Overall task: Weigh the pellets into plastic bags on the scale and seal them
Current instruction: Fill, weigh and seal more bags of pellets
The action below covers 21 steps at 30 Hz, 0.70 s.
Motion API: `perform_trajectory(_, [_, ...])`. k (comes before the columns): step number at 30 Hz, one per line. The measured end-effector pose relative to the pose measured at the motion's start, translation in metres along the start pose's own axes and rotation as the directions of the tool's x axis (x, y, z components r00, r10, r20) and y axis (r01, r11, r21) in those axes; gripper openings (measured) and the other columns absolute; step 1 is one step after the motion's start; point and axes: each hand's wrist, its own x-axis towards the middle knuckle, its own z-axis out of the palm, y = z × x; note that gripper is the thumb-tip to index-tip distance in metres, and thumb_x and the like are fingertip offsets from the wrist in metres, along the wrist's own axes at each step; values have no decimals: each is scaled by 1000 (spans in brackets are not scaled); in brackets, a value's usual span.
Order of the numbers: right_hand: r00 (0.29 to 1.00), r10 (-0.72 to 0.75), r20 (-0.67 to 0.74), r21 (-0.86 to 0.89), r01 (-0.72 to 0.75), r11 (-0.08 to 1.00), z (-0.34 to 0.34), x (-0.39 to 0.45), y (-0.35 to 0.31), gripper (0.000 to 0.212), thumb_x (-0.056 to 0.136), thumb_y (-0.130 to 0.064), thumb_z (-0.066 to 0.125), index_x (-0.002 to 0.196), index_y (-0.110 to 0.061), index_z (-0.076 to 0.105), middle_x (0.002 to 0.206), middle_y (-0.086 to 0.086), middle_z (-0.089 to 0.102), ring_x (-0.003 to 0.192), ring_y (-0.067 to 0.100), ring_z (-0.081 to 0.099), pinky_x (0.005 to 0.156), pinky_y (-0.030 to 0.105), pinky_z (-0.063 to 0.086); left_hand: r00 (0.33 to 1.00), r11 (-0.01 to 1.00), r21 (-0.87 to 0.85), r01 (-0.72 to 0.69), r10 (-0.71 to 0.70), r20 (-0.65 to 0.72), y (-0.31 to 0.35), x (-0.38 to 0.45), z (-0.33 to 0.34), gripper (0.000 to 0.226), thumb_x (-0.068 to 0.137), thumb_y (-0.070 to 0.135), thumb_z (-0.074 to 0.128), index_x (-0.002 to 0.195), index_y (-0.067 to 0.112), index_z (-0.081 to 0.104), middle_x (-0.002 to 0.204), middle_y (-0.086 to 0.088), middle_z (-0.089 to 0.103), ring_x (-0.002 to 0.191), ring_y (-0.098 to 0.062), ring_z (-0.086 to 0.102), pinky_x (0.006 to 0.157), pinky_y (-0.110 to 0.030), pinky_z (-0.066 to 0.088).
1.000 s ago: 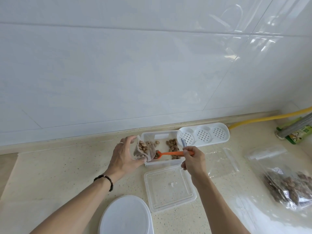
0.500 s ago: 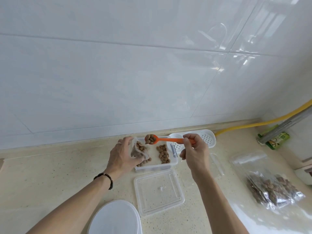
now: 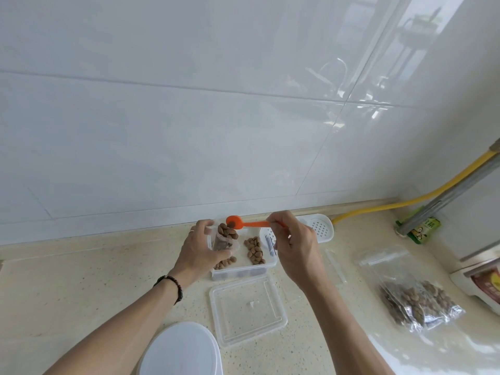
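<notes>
My left hand [image 3: 201,249] holds a small clear plastic bag [image 3: 226,239] open above a clear container [image 3: 244,267] that has brown pellets [image 3: 254,250] inside. The bag is partly filled with pellets. My right hand [image 3: 293,246] pinches the handle of an orange spoon [image 3: 234,222], whose bowl is tipped over the bag's mouth with pellets dropping from it. A white oval scale [image 3: 181,350] lies at the counter's near edge, with nothing on it.
The container's clear lid [image 3: 247,309] lies in front of it. A white perforated tray [image 3: 320,228] sits behind my right hand. A larger zip bag of pellets [image 3: 414,301] and empty bags [image 3: 335,266] lie at right. A yellow hose [image 3: 405,201] runs along the wall.
The spoon went from scooping in the container up to the bag's mouth and now tips its pellets in. The view has shifted, so the wall fills more of it.
</notes>
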Motion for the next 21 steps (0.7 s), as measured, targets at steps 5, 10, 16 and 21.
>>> perform_trajectory(5, [997,-22,-70,9,23,1000,-6,-8,-6,14,96,-6,54,94,-15,64,67,-4,61,53,19,58,50,36,46,999,1000,7,-25,26,-31,5,-5,-2,75,65,29,85,126,28,41,121,2,49,114,-12,44,88,-28,35])
perform_trajectory(10, [975,154,-161,100,-140,985,-15,-21,-10,23,94,-5,59,90,-27,66,70,-7,64,59,19,61,54,37,50,996,996,52,-75,78,-48,12,-15,1,75,65,31,85,127,27,42,122,1,49,115,-12,45,91,-29,39])
perform_trajectory(16, [778,532,-335,328,-433,840,-37,-65,-2,18,95,-7,58,103,-17,71,73,6,69,55,9,62,55,23,51,982,980,54,-190,191,-5,27,-40,10,78,62,37,85,126,26,42,121,4,48,116,-12,47,96,-38,44])
perform_trajectory(21, [413,855,-314,600,-611,516,-36,-150,30,16,94,-6,59,103,-11,72,84,7,73,63,15,60,56,27,50,952,951,50,-306,304,48,40,-73,31,74,65,39,85,123,25,42,113,8,47,108,-11,49,97,-41,45])
